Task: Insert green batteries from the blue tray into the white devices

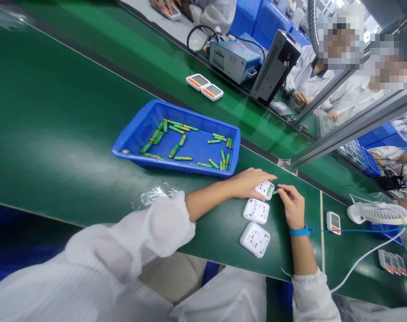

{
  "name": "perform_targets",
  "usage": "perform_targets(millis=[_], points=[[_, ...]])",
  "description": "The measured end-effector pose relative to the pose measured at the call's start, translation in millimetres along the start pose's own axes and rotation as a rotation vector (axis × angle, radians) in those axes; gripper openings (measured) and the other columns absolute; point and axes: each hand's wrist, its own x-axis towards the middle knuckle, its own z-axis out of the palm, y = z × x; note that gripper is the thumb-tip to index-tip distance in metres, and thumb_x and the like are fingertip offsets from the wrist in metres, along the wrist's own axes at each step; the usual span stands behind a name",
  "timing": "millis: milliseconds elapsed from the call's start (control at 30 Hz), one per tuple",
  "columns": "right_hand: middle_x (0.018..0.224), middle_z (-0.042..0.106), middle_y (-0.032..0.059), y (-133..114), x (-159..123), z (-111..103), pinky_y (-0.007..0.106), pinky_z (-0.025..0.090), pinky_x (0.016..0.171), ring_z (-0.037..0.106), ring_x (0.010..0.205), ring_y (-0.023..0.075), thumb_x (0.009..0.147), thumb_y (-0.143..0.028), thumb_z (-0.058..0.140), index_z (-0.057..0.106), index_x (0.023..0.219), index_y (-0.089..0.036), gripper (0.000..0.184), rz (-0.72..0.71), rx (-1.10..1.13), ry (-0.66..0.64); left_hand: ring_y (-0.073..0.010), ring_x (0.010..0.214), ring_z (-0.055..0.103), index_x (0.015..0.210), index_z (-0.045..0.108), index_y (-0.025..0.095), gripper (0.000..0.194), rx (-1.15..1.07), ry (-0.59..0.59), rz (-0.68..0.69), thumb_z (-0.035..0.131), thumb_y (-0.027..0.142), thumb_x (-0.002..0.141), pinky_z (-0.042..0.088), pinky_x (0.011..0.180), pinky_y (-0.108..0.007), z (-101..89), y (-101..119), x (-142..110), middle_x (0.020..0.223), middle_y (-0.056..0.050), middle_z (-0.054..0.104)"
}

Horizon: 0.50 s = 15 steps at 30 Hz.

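Note:
My left hand (246, 183) grips the farthest of three white plastic devices (262, 188), thumb on the near side and fingers over the far side. The device lies back up, with a green battery (269, 190) in its compartment. From the right, my right hand (293, 206) pinches another green battery (275, 192) at the device's edge. It wears a blue wrist strap (300, 231) with a cord leading right. Closer to me lie a second white device (256, 211) and a third white device (255, 239), backs up, their compartments showing no batteries.
A blue bin (176, 166) of loose green batteries stands left of my hands. Clear plastic wrap (156, 195) lies before it. Two display units (199, 81) sit beyond. At right are another display unit (333, 222), a white fan (377, 213) and a metal post (354, 127). Co-workers sit across.

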Motion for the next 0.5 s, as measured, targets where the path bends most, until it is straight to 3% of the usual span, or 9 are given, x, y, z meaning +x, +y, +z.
perform_targets(millis=[200,333,500], points=[[0.092,0.079,0.0052,-1,-1,16,0.033,0.061,0.069,0.069,0.075,0.0191,0.097,-0.049,0.080,0.080,0.108,-0.020,0.031,-0.009,-0.047,0.034,-0.0319,0.143,0.062,0.162,0.057,0.028,0.082,0.011,0.028,-0.007,0.092,0.044,0.089,0.045,0.115,-0.040,2.0,1,0,0.161,-0.008,0.068],[0.112,0.080,0.0116,-9,-13,19,0.042,0.065,0.091,0.075,0.101,0.0260,0.110,-0.043,0.063,0.081,0.111,-0.022,0.028,-0.162,-0.285,0.002,-0.0319,0.134,0.066,0.154,0.065,0.027,0.077,0.017,0.063,-0.034,0.094,0.048,0.086,0.048,0.110,-0.039,4.2,1,0,0.152,-0.006,0.074],[0.142,0.071,0.0173,-5,-34,20,0.056,0.058,0.116,0.067,0.134,0.0322,0.112,-0.026,0.047,0.076,0.145,-0.023,0.044,-0.275,-0.463,-0.068,-0.0323,0.134,0.066,0.152,0.066,0.026,0.075,0.019,0.070,-0.066,0.094,0.051,0.087,0.049,0.110,-0.040,3.9,4,1,0.151,-0.006,0.075]])
